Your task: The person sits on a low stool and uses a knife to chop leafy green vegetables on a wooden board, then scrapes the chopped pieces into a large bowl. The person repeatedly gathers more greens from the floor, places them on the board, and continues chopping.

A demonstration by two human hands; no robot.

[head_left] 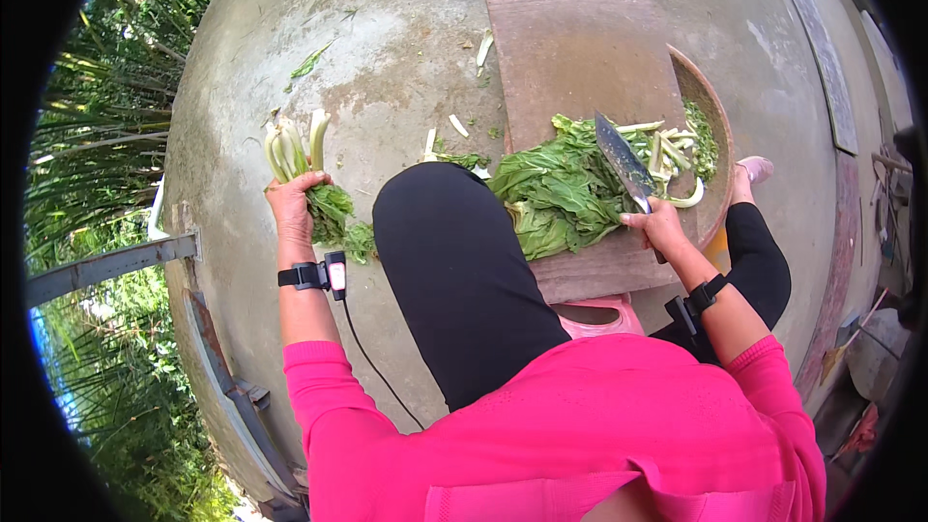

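My left hand point(296, 199) grips a bunch of leafy greens point(288, 148), its pale stalks pointing up and its leaves hanging below, out to the left over the ground. In my right hand point(658, 227) is the handle of a wide-bladed kitchen knife point(622, 159), its blade slanting up and left over greens on the board. A heap of large green leaves point(558, 192) lies across the near part of the wooden board point(580, 51). Cut pale stalks point(674, 148) lie at its right, beside a round basin point(714, 98) holding chopped greens point(699, 134).
Under the board's near edge is a pink plastic stool point(623, 317). Stalk scraps point(458, 125) and a loose leaf point(312, 60) lie on the concrete ground point(406, 51). Plants and a metal rail point(109, 268) border the left side. A cable point(373, 370) hangs from the left wrist device.
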